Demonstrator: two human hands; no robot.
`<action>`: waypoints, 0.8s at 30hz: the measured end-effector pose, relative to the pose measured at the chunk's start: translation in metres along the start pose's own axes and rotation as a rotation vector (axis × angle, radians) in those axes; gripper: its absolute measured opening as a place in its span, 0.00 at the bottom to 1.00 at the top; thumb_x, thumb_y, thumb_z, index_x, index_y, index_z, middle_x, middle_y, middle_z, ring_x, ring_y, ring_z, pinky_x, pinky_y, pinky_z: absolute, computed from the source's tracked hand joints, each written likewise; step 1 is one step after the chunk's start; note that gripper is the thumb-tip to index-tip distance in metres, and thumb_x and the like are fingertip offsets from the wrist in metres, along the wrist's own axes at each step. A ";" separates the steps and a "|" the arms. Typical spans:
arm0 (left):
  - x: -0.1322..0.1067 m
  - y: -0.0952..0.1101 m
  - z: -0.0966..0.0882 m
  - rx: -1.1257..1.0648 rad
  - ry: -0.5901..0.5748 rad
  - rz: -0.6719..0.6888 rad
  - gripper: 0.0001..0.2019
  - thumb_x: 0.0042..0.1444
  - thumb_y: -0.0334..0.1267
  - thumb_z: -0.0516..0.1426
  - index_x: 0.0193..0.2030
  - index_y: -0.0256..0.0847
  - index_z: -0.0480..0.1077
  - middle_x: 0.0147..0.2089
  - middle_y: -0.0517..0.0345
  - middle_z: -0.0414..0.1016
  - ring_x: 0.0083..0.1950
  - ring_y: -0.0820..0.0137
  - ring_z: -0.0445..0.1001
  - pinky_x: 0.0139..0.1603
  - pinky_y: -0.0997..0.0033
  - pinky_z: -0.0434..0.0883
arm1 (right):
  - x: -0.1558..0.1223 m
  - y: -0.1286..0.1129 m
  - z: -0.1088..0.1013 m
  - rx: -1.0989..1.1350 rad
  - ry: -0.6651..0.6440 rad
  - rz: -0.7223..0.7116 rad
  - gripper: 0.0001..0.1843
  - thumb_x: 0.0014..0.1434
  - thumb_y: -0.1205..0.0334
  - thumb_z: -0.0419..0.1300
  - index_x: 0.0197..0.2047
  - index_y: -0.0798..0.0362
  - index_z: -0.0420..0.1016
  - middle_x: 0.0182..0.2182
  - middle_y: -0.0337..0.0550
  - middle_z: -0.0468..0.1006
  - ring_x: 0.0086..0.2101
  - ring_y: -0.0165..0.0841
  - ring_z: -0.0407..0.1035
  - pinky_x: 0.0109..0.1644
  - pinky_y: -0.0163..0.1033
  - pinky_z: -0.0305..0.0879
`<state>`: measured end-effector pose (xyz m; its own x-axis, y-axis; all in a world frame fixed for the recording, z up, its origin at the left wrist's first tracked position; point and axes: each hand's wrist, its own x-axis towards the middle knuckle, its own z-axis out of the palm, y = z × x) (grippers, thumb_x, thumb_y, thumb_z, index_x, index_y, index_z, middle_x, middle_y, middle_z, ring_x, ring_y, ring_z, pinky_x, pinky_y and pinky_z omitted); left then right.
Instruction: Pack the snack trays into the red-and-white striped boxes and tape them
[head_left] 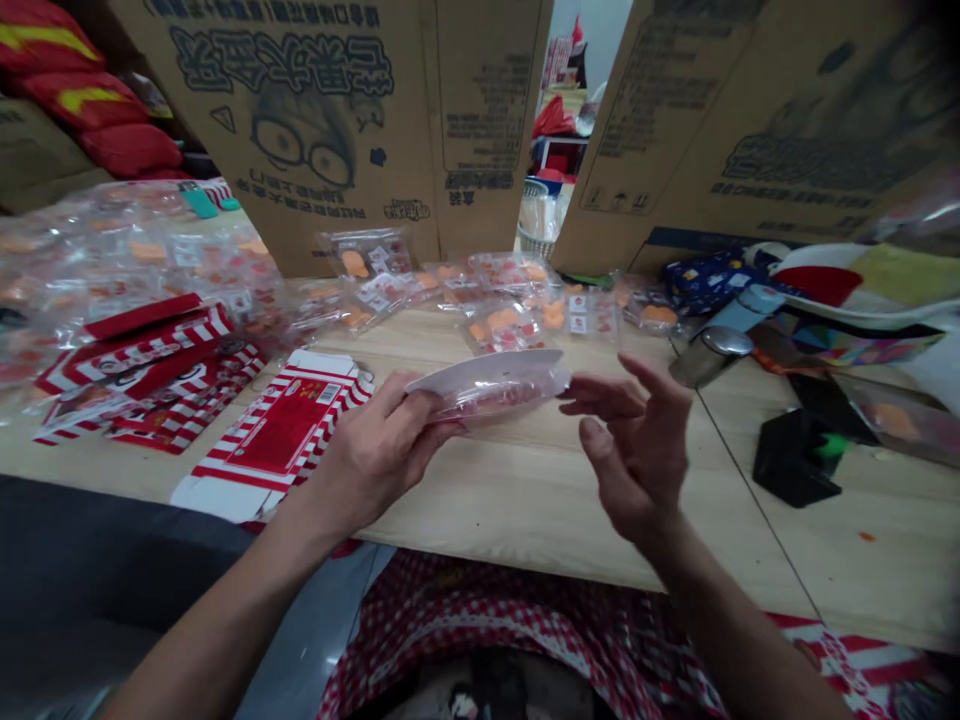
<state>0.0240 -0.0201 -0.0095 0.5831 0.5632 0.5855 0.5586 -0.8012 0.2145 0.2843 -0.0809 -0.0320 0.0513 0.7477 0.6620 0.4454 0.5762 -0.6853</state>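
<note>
Table (510,510): pale wood, with printed cartons (315,130) standing along its far side.
Left hand (381,445): I see it pinching the left end of a clear packet (499,393), up over the middle.
Right hand (643,450): fingers spread, right by the packet's other end; touching or not, I can't quite tell.
Striped box (277,430): lying on the left.

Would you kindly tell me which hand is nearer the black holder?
The right hand, left of the black holder; the left hand, farther left, grips the clear packet.
</note>
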 end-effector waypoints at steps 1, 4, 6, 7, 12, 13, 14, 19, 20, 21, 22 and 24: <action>0.001 -0.005 0.009 0.006 -0.016 -0.001 0.03 0.65 0.35 0.59 0.43 0.41 0.69 0.41 0.53 0.73 0.42 0.65 0.75 0.39 0.69 0.71 | -0.007 0.010 0.008 -0.010 0.042 0.007 0.31 0.68 0.67 0.52 0.71 0.42 0.49 0.57 0.50 0.72 0.54 0.43 0.72 0.56 0.55 0.74; 0.002 -0.021 0.030 -0.040 -0.076 0.002 0.03 0.67 0.36 0.56 0.43 0.40 0.69 0.41 0.53 0.72 0.39 0.68 0.75 0.36 0.71 0.71 | -0.023 0.036 0.030 -0.153 -0.008 -0.025 0.27 0.67 0.66 0.53 0.68 0.45 0.57 0.62 0.53 0.68 0.63 0.48 0.63 0.65 0.62 0.64; 0.003 -0.031 0.037 -0.107 -0.100 0.012 0.03 0.67 0.36 0.56 0.43 0.40 0.69 0.41 0.53 0.71 0.39 0.68 0.74 0.37 0.71 0.71 | -0.027 0.047 0.040 -0.138 0.014 -0.011 0.30 0.67 0.65 0.52 0.70 0.46 0.53 0.64 0.55 0.66 0.64 0.47 0.63 0.65 0.61 0.65; 0.003 -0.035 0.038 -0.138 -0.105 0.014 0.03 0.67 0.36 0.56 0.43 0.40 0.69 0.41 0.53 0.71 0.40 0.68 0.74 0.38 0.71 0.71 | -0.028 0.050 0.044 -0.106 0.050 0.008 0.31 0.68 0.65 0.51 0.71 0.46 0.50 0.62 0.56 0.67 0.61 0.47 0.66 0.62 0.58 0.69; 0.001 -0.040 0.050 -0.227 0.057 -0.052 0.15 0.63 0.37 0.61 0.54 0.43 0.64 0.50 0.50 0.72 0.50 0.64 0.74 0.44 0.67 0.73 | -0.028 0.062 0.055 -0.222 0.131 -0.059 0.24 0.68 0.64 0.51 0.67 0.45 0.57 0.53 0.55 0.75 0.52 0.46 0.75 0.54 0.53 0.75; 0.000 -0.037 0.056 -0.288 0.159 -0.079 0.20 0.61 0.37 0.64 0.55 0.45 0.60 0.53 0.48 0.71 0.52 0.64 0.74 0.44 0.68 0.74 | -0.028 0.067 0.058 -0.256 0.155 -0.091 0.25 0.68 0.65 0.51 0.67 0.46 0.56 0.54 0.56 0.75 0.52 0.47 0.75 0.53 0.54 0.75; -0.001 -0.035 0.064 -0.368 0.266 -0.115 0.24 0.59 0.37 0.66 0.56 0.46 0.58 0.55 0.48 0.70 0.53 0.65 0.74 0.42 0.69 0.73 | -0.028 0.072 0.060 -0.268 0.193 -0.113 0.26 0.68 0.65 0.51 0.68 0.46 0.54 0.54 0.57 0.74 0.52 0.47 0.75 0.53 0.55 0.75; -0.009 -0.025 0.101 -0.583 0.477 -0.322 0.22 0.58 0.39 0.66 0.51 0.46 0.59 0.50 0.54 0.72 0.41 0.72 0.73 0.40 0.72 0.72 | -0.025 0.086 0.065 -0.294 0.318 -0.114 0.24 0.69 0.66 0.51 0.66 0.46 0.57 0.52 0.55 0.76 0.53 0.46 0.75 0.54 0.55 0.75; -0.010 -0.026 0.104 -0.554 0.472 -0.336 0.20 0.59 0.39 0.65 0.52 0.45 0.61 0.48 0.54 0.73 0.40 0.72 0.72 0.41 0.71 0.72 | -0.022 0.085 0.063 -0.317 0.296 -0.128 0.21 0.69 0.67 0.50 0.64 0.46 0.60 0.51 0.54 0.77 0.54 0.46 0.74 0.55 0.55 0.74; -0.010 -0.027 0.104 -0.517 0.463 -0.327 0.19 0.60 0.38 0.64 0.54 0.45 0.63 0.47 0.54 0.73 0.40 0.71 0.73 0.41 0.70 0.72 | -0.019 0.082 0.059 -0.331 0.254 -0.144 0.20 0.69 0.68 0.50 0.62 0.45 0.63 0.50 0.52 0.78 0.54 0.45 0.74 0.56 0.54 0.74; -0.009 -0.028 0.103 -0.478 0.449 -0.298 0.18 0.61 0.37 0.64 0.54 0.44 0.65 0.47 0.53 0.74 0.42 0.69 0.73 0.42 0.68 0.72 | -0.015 0.077 0.055 -0.327 0.204 -0.159 0.19 0.69 0.69 0.49 0.60 0.45 0.66 0.49 0.50 0.78 0.55 0.44 0.73 0.57 0.54 0.73; -0.006 -0.029 0.096 -0.420 0.411 -0.189 0.14 0.62 0.35 0.62 0.54 0.44 0.68 0.48 0.51 0.76 0.46 0.66 0.75 0.45 0.66 0.72 | -0.006 0.067 0.045 -0.283 0.110 -0.165 0.18 0.69 0.70 0.49 0.57 0.45 0.68 0.48 0.48 0.78 0.54 0.42 0.72 0.57 0.51 0.71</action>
<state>0.0613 0.0198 -0.0945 0.1746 0.6464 0.7428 0.3016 -0.7532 0.5845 0.2737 -0.0320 -0.0957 0.0475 0.6034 0.7960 0.6849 0.5604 -0.4657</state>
